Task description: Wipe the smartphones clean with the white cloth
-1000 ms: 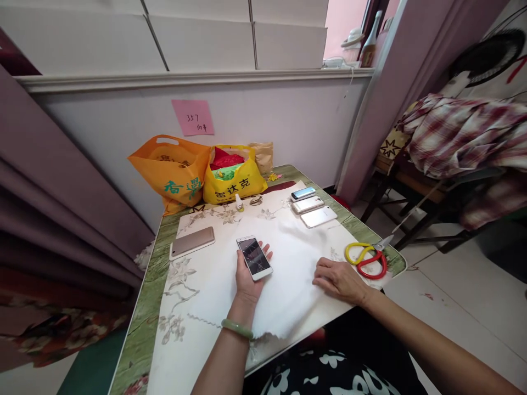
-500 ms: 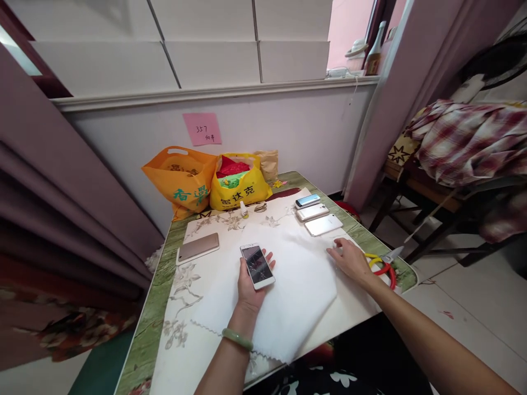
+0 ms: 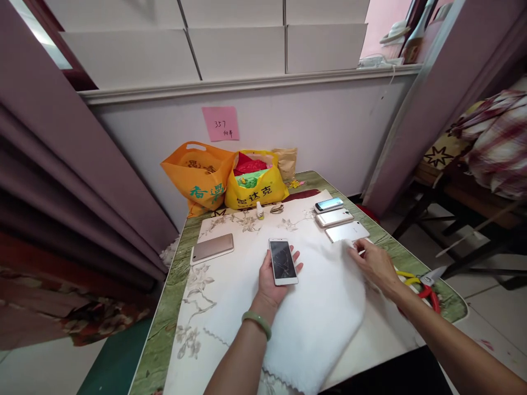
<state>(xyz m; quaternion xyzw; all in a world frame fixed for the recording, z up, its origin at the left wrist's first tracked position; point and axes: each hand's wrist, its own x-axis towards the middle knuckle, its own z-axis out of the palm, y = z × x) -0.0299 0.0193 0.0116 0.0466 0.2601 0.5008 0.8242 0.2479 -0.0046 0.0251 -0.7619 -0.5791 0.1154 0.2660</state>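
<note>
My left hand point(image 3: 273, 278), a green bangle point(image 3: 257, 323) on its wrist, holds a white smartphone point(image 3: 282, 261) face up. Crack-like lines run over the phone's dark screen. Beneath that hand a white cloth point(image 3: 317, 312) with a zigzag edge lies across the table. My right hand point(image 3: 374, 264) pinches the cloth's upper right corner, lifting it a little. Just beyond those fingers lies a white phone point(image 3: 347, 232), back up, with a silver phone point(image 3: 334, 218) and a phone with a bluish screen point(image 3: 329, 204) behind it.
Red-and-yellow-handled scissors point(image 3: 426, 285) lie at the right table edge. A rose-gold phone point(image 3: 212, 248) rests on the left. Along the back stand an orange bag point(image 3: 200, 178), a yellow bag point(image 3: 257, 184) and a small bottle point(image 3: 259, 210); a plaid cloth point(image 3: 500, 129) hangs at right.
My right hand has gone from hovering near the cloth to gripping and raising its corner. The phone in my left hand is turned more upright. The camera view has shifted left.
</note>
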